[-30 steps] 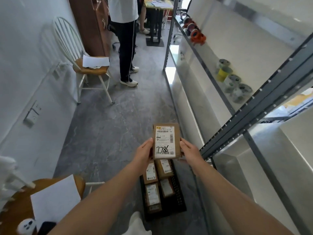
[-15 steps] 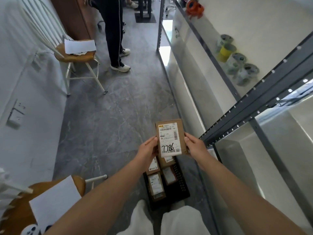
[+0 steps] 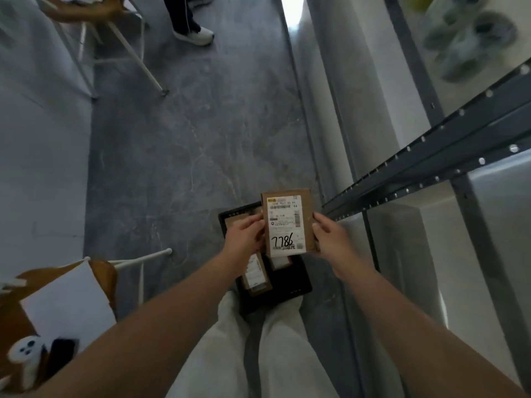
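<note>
Both hands up | left hand (image 3: 244, 235) and right hand (image 3: 330, 239) pinch labelled parcel (image 3: 287, 222) by its edges | above black crate (image 3: 298, 280) of parcels

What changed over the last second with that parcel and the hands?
Mostly the view tipped downward: pale trouser legs came into sight, and the parcel now overlaps the black crate. Unchanged: left hand and right hand still pinch the parcel's side edges, label 7786 facing up.
</note>
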A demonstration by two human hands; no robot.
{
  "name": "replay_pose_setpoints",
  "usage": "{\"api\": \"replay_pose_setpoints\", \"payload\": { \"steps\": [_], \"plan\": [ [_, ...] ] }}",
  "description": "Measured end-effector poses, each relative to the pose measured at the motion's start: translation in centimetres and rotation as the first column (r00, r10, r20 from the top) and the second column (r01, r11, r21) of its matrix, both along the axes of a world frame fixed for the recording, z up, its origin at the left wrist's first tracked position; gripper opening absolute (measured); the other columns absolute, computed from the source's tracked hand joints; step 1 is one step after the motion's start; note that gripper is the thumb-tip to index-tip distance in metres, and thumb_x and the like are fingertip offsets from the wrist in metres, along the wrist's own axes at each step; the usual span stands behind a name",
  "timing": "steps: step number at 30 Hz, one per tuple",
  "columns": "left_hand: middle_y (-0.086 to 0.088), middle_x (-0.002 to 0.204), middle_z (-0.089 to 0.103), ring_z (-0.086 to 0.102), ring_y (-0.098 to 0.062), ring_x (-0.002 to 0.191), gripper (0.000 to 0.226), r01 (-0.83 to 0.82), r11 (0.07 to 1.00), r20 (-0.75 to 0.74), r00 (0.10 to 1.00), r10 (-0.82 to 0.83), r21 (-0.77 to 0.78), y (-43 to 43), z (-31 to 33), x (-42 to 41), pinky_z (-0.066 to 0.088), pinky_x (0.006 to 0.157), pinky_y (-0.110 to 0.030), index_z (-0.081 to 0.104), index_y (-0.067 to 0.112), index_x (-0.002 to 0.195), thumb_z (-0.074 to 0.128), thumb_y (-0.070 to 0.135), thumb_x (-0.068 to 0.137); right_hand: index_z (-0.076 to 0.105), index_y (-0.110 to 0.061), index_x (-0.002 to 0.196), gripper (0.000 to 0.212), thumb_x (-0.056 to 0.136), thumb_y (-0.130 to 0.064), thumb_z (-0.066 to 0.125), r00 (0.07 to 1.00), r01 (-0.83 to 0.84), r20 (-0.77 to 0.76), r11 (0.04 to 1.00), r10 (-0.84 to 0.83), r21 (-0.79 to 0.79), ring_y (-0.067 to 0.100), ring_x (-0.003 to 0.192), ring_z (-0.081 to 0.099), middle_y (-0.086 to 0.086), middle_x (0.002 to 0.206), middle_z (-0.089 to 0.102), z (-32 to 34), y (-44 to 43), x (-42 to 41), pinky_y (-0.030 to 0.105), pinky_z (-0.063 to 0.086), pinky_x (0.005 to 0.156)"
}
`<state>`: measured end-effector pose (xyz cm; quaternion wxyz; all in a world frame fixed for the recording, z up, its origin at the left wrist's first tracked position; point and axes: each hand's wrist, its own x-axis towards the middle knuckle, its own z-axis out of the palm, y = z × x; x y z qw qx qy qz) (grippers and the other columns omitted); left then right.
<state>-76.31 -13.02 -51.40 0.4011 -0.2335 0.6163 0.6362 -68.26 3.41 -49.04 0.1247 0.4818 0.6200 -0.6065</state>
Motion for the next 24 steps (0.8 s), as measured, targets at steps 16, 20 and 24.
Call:
{"api": "replay_pose_setpoints", "payload": {
  "steps": [16, 20, 24],
  "plan": [
    [-0.016, 0.099, 0.071, 0.070, -0.027, 0.094, 0.011, 0.038, 0.963, 0.220, 0.975, 0.023, -0.269, 3.6, -27.9, 6.1, 0.060, 0.081, -0.038, 0.061, 0.004, 0.085, 0.063, 0.011, 0.093, 0.064, -0.020, 0.127, 0.039, 0.098, -0.003, 0.044, 0.952, -0.244, 0.211, 0.965, 0.221, 0.091, 0.010, 0.093, 0.065, 0.001, 0.111, 0.068, -29.9, 3.7, 4.4, 0.020, 0.054, 0.076],
    [-0.018, 0.098, 0.070, 0.070, -0.026, 0.092, 0.016, 0.111, 0.943, 0.238, 0.971, -0.035, -0.314, 3.5, -34.5, 7.2, 0.061, 0.080, -0.041, 0.058, 0.002, 0.084, 0.066, 0.013, 0.092, 0.059, -0.020, 0.130, 0.037, 0.097, -0.011, 0.046, 0.914, -0.339, 0.260, 0.939, 0.313, 0.061, 0.022, 0.100, 0.063, 0.009, 0.120, 0.059, -37.0, 2.8, 4.9, 0.037, 0.057, 0.083],
    [-0.019, 0.092, 0.073, 0.072, -0.031, 0.086, 0.023, 0.170, 0.885, 0.256, 0.965, -0.060, -0.433, 2.4, -40.9, 7.1, 0.060, 0.079, -0.049, 0.053, 0.007, 0.077, 0.069, 0.018, 0.090, 0.058, -0.021, 0.128, 0.033, 0.098, -0.012, 0.046, 0.876, -0.397, 0.278, 0.917, 0.393, -0.045, 0.021, 0.100, 0.062, 0.010, 0.123, 0.055, -42.9, 1.3, 4.8, 0.027, 0.057, 0.073]
  ]
}}
